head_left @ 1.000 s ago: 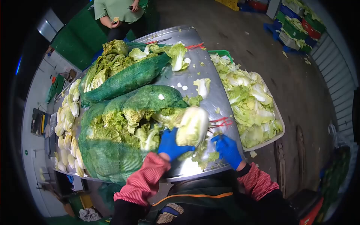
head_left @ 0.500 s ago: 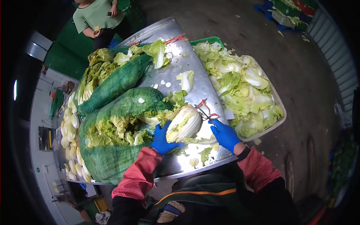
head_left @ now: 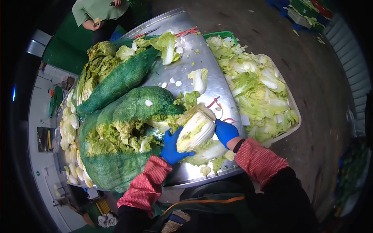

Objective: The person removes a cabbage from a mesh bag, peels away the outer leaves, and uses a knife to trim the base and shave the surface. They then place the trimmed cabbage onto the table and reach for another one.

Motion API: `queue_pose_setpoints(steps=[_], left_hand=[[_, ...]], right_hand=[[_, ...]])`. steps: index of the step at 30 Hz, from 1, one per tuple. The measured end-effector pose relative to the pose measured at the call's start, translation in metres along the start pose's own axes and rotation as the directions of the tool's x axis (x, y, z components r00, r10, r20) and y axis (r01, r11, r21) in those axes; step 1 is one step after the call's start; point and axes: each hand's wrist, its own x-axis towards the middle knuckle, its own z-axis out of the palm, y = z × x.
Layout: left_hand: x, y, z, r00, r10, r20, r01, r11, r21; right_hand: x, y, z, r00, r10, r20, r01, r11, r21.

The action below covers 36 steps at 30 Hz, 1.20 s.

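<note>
A trimmed napa cabbage (head_left: 198, 132) lies tilted at the near side of the metal table, its cut base toward the upper right. My left hand (head_left: 173, 147), in a blue glove, grips its left side with the thumb spread below. My gloved right hand (head_left: 226, 133) is closed beside the cabbage's right edge near the base; what its fingers hold is hidden. Just beyond these fingers are thin red loops (head_left: 213, 102), partly covered, of a kind I cannot make out. Loose outer leaves (head_left: 210, 152) lie under the cabbage. Left of it, a green mesh sack (head_left: 116, 171) gapes around more cabbages.
A crate (head_left: 297, 110) heaped with leaves stands right of the table (head_left: 182, 50). A second mesh sack (head_left: 116, 83) lies farther back, with white cabbages (head_left: 68, 132) at the left. Leaf pieces and a red-handled tool (head_left: 149, 33) lie on the far part. A person (head_left: 101, 11) stands beyond.
The cabbage has turned more upright and shifted slightly right in my left hand. My right hand has moved left against it; the dark piece near its fingers is now mostly hidden.
</note>
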Motion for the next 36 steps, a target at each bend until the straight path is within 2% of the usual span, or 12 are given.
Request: queue_pose_setpoints(steps=[4, 7, 8, 10, 13, 15, 16, 19, 21, 29, 33, 36], left_hand=[[-0.011, -0.009, 0.004, 0.999, 0.026, -0.035, -0.026, 1.000, -0.001], [-0.013, 0.009, 0.000, 0.995, 0.053, -0.081, -0.049, 0.998, 0.047], [-0.012, 0.022, -0.002, 0.993, 0.063, -0.102, -0.057, 0.996, 0.063], [-0.002, 0.039, -0.010, 0.969, 0.135, -0.205, -0.155, 0.984, -0.086], [0.014, 0.060, -0.028, 0.982, 0.108, 0.156, -0.134, 0.977, 0.166], [0.025, 0.088, -0.042, 0.992, 0.053, 0.112, -0.074, 0.978, 0.193], [0.029, 0.103, -0.047, 0.996, 0.026, 0.089, -0.044, 0.977, 0.207], [0.036, 0.132, -0.042, 0.992, 0.101, 0.080, -0.129, 0.806, 0.578], [0.027, 0.138, -0.017, 0.981, 0.026, 0.194, -0.146, 0.757, 0.636], [0.017, 0.135, 0.021, 0.966, -0.048, 0.256, -0.106, 0.825, 0.555], [0.008, 0.135, 0.003, 0.965, 0.154, 0.211, -0.240, 0.840, 0.486], [-0.003, 0.137, 0.007, 0.966, 0.108, 0.234, -0.230, 0.772, 0.592]], right_hand=[[0.010, 0.002, -0.005, 0.999, 0.004, 0.049, -0.003, 0.999, -0.033], [0.004, 0.000, -0.038, 0.966, 0.008, 0.260, -0.102, 0.931, 0.351], [-0.011, -0.010, -0.056, 0.944, 0.128, 0.304, -0.256, 0.867, 0.428], [-0.023, -0.011, -0.072, 0.954, 0.115, 0.277, -0.244, 0.836, 0.492], [-0.036, -0.010, -0.083, 0.967, 0.104, 0.233, -0.217, 0.814, 0.539], [-0.048, -0.017, -0.077, 0.983, 0.116, 0.145, -0.174, 0.844, 0.507], [-0.047, -0.010, -0.054, 0.994, 0.010, -0.107, 0.040, 0.889, 0.457], [-0.073, -0.007, -0.043, 0.975, 0.213, -0.058, -0.148, 0.825, 0.545], [-0.086, -0.004, -0.030, 0.958, 0.263, -0.115, -0.142, 0.783, 0.605], [-0.111, -0.003, -0.034, 0.949, 0.313, -0.046, -0.177, 0.646, 0.742], [-0.102, 0.000, -0.026, 0.948, 0.317, 0.015, -0.181, 0.501, 0.846], [-0.100, -0.004, -0.025, 0.940, 0.342, -0.016, -0.190, 0.558, 0.808]])
